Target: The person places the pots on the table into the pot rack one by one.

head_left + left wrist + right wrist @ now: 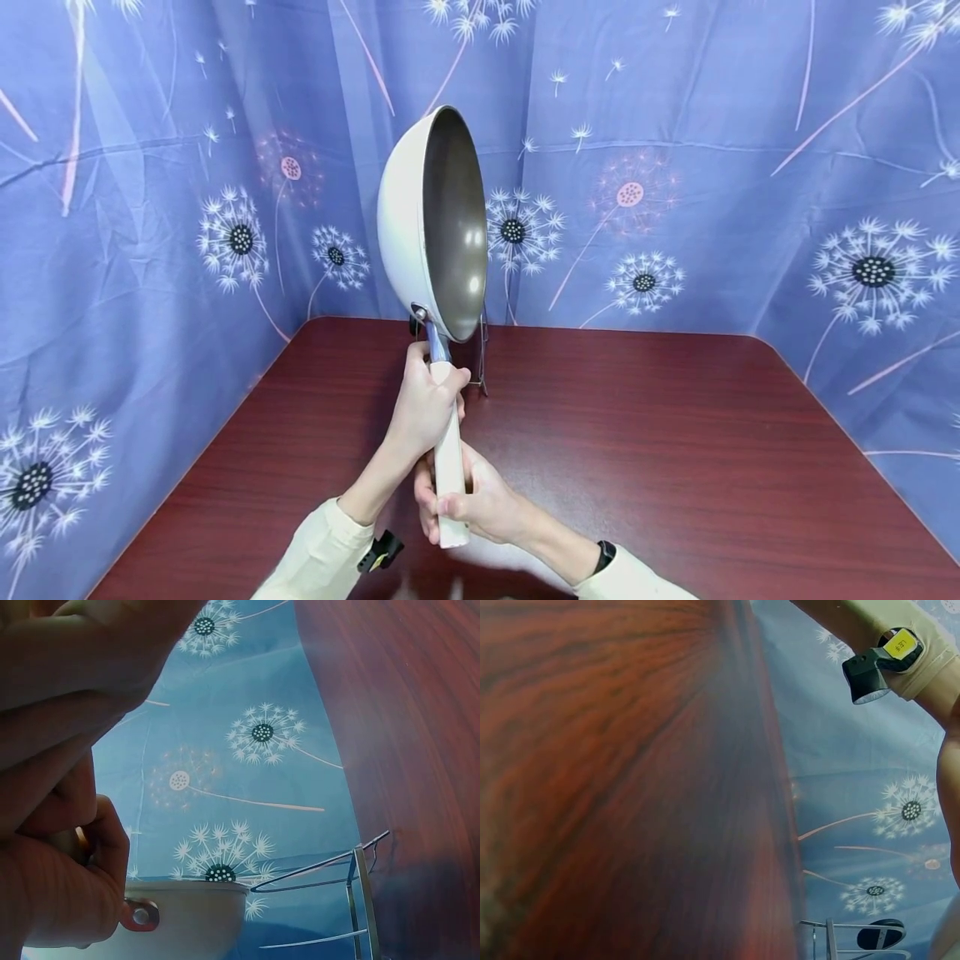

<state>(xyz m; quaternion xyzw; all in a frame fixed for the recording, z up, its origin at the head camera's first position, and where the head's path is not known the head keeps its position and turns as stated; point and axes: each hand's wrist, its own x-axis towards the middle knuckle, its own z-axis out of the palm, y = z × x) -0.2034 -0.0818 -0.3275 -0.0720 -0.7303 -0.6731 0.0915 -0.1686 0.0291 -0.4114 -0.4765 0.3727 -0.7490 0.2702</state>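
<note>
A deep frying pan [405,217], white outside with a dark, shiny inside, is held up on its edge over the table, with its open side facing right. Its cream handle [450,467] points down toward me. My left hand [427,404] grips the handle's upper end, close under the metal joint and rivet. Lower down, my right hand [480,496] holds the handle near its end, with the thumb across the front. In the left wrist view, curled fingers [60,787] fill the left side, and the pan's white wall [187,919] shows below.
Behind the pan on the dark red wooden table [675,442] stands a thin metal wire rack [361,900], mostly hidden in the head view. A black oval piece [881,934] is at the rack in the right wrist view. Blue dandelion-print curtains [712,100] enclose the table's back and sides.
</note>
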